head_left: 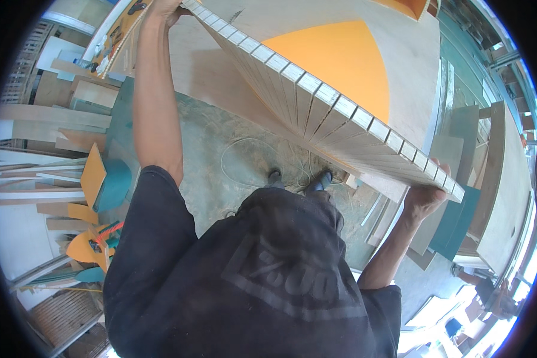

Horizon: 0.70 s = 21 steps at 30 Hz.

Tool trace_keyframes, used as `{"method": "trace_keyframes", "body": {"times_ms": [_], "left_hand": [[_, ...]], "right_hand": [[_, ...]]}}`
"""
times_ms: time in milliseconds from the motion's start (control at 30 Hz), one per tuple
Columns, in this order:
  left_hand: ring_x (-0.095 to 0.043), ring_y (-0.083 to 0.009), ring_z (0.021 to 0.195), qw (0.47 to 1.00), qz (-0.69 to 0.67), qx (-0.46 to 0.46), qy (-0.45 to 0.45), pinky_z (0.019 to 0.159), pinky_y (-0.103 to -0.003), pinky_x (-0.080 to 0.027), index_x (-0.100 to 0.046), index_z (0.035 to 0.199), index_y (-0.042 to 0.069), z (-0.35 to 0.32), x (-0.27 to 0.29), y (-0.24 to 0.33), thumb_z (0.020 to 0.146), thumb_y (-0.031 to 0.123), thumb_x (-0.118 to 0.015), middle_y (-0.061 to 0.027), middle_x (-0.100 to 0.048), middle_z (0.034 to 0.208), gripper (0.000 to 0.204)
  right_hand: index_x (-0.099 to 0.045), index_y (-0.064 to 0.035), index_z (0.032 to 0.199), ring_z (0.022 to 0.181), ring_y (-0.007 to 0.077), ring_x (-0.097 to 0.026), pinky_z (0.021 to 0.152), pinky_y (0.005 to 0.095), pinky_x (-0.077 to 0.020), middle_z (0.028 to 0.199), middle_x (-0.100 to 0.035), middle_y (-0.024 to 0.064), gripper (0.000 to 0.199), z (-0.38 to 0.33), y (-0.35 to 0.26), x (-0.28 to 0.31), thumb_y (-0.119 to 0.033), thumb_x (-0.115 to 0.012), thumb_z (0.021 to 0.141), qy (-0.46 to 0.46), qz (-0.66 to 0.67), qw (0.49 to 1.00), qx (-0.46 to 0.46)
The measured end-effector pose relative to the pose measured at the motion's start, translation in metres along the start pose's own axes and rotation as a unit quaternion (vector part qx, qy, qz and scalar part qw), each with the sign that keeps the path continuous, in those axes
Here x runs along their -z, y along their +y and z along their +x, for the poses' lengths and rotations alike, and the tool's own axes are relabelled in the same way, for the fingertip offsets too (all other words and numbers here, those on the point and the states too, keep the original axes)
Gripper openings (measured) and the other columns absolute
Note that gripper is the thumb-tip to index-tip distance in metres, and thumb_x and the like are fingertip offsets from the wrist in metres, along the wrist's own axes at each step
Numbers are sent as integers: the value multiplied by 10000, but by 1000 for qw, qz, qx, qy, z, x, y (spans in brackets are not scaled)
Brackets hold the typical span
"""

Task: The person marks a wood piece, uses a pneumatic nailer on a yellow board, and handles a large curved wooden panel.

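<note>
The left hand (164,11) grips the far end of the slotted panel (316,113), fingers curled over its edge. The panel slants down across the floor (221,143) to the right hand (425,194), fingers closed under its near corner.

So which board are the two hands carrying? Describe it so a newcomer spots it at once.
Start at the grey concrete floor by the person's shoes. Above it, a big slotted plywood panel runs diagonally, left hand at its far end, right hand under its near corner. Unlike the flat offcuts around, it has parallel saw cuts and an orange face.
</note>
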<state>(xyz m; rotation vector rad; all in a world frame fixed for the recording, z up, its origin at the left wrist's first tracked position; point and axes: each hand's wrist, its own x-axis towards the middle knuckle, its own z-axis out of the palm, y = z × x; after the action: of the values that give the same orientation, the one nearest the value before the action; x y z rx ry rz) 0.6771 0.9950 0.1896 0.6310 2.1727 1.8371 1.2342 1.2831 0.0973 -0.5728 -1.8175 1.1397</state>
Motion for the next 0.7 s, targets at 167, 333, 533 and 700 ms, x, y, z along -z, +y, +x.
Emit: {"method": "trace_keyframes", "body": {"times_ms": [167, 333, 533, 700], "left_hand": [[-647, -209, 689, 996, 62, 56, 9, 570, -375, -537, -652, 887, 55, -12, -6, 15, 845, 83, -588, -71, -631, 782, 82], [-647, -224, 671, 994, 88, 55, -29, 516, -393, -531, -653, 843, 38, -10, -10, 14, 839, 141, -597, -88, -636, 773, 117], [-657, -263, 704, 981, 189, 45, 17, 482, -417, -531, -676, 866, 27, -3, -12, 14, 812, 201, -613, -114, -650, 811, 193], [-690, -293, 789, 977, 209, -4, 51, 501, -449, -557, -681, 993, -38, -23, -34, 34, 804, 196, -597, -151, -694, 932, 312]], "right_hand": [[-477, -59, 807, 721, 110, -508, 647, 279, -392, 770, -579, 42, 922, -1, 2, -1, -968, -323, 798, 30, -6, 999, -13], [-477, -62, 880, 759, 126, -525, 680, 283, -415, 813, -573, 44, 915, -3, 7, 0, -968, -421, 761, 43, 29, 998, -27], [-490, -32, 1110, 1000, 201, -635, 898, 391, -544, 1021, -615, 82, 979, -7, 28, 18, -886, -673, 668, 55, 164, 982, -79], [-491, -2, 1279, 1122, 262, -633, 990, 464, -555, 1161, -619, 121, 1097, -8, 61, 46, -912, -623, 682, 75, 136, 985, -73]]}}
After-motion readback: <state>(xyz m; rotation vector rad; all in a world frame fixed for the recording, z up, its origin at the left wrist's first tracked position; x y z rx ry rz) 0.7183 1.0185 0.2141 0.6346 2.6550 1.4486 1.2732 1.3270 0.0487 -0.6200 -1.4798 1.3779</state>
